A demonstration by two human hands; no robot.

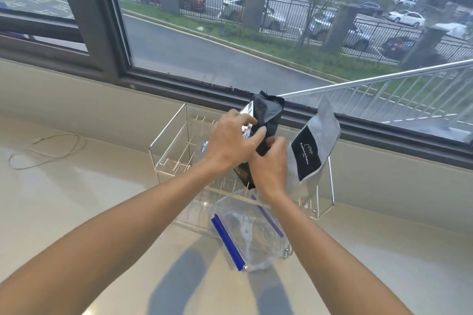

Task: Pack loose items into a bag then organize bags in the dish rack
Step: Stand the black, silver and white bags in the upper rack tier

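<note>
A clear acrylic dish rack (169, 140) stands on the pale counter under the window. Both hands hold a black foil bag (268, 112) upright over the rack's middle: my left hand (233, 143) grips its upper left side, my right hand (270, 169) clasps its lower right side. A grey bag with a black label (311, 146) stands tilted in the rack's right end, touching my right hand. A clear zip bag with a blue seal strip (238, 240) lies at the rack's front edge, with small items inside that I cannot make out.
A thin white cable (46, 151) loops on the counter at the far left. The window sill and dark frame (179, 84) run right behind the rack. A metal rail (378, 77) slants outside the glass at the right.
</note>
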